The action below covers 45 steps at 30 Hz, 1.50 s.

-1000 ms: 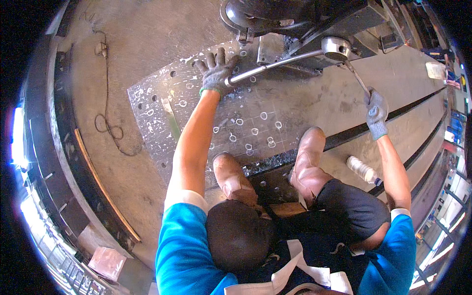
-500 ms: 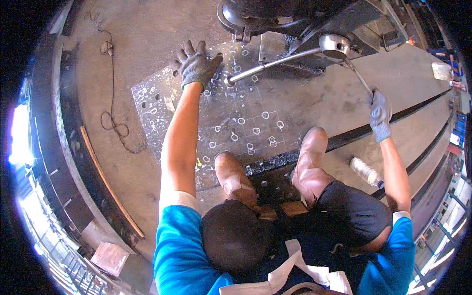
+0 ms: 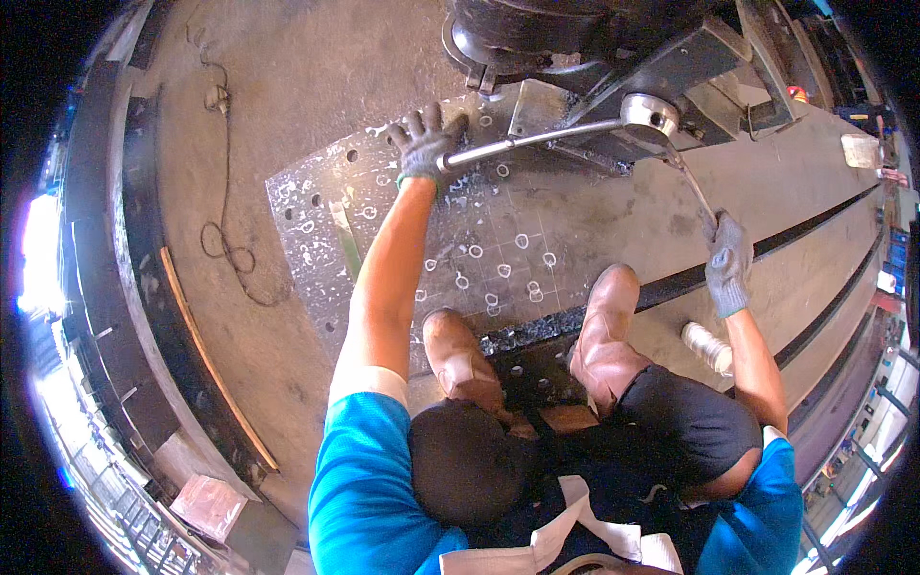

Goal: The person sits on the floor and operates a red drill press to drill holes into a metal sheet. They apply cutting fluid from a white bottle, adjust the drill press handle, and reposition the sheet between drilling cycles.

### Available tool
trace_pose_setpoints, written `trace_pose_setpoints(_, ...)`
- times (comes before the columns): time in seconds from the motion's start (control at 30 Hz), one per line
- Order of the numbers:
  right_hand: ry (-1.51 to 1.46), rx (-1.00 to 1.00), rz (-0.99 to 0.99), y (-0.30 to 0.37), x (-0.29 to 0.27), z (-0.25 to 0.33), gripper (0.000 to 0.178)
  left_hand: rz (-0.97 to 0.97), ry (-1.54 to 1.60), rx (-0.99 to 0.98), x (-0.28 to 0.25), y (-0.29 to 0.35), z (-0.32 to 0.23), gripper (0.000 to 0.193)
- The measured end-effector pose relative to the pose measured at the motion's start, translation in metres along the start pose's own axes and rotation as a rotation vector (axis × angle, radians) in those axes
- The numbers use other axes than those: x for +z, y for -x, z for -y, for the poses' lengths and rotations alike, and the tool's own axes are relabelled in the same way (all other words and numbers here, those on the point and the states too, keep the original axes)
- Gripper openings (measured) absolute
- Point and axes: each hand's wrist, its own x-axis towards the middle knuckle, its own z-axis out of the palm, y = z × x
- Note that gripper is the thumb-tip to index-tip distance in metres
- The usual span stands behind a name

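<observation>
My right hand (image 3: 730, 261), in a grey knit glove, is closed around the lower end of a metal lever (image 3: 690, 178). That lever runs out of a round steel hub (image 3: 650, 115) on the dark machine. A second, longer lever (image 3: 537, 140) reaches from the hub toward the left. Beside its end is my gloved left hand (image 3: 422, 146), its fingers spread; whether the palm touches the lever I cannot make out. Beneath lies a dark steel plate (image 3: 383, 230) with drilled holes and several white chalk circles.
My boots (image 3: 606, 321) stand at the plate's near edge. A plastic bottle (image 3: 707, 347) lies by my right forearm. The dark machine body (image 3: 575, 43) rises at the far side. A thin cable (image 3: 225, 182) and a long wooden strip (image 3: 211, 355) lie at the left.
My left hand has moved right and slightly nearer, up to the end of the long lever. The right hand, still on its lever, has come a little nearer and left.
</observation>
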Motion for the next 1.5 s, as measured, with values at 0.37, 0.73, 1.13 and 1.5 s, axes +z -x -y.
trace_pose_setpoints(0.37, 0.122, -0.037, 0.063, -0.007, -0.009, -0.008, 0.021, -0.461, 0.512, -0.301, -0.033, -0.002, 0.043, 0.093)
trace_pose_setpoints(0.73, 0.402, -0.355, 0.149, -0.165, -0.049, -0.103, 0.032, -1.259, 0.74, 0.244, -0.326, -0.002, 0.061, 0.054)
trace_pose_setpoints(1.13, 0.383, -0.319, 0.001, 0.008, -0.072, -0.011, 0.051, -1.112, 0.758, 0.174, -0.312, 0.015, 0.064, 0.053)
trace_pose_setpoints(1.5, 0.283, -0.225, 0.203, -0.161, -0.058, -0.126, 0.036, -1.067, 0.734, 0.126, -0.298, 0.023, 0.061, 0.052)
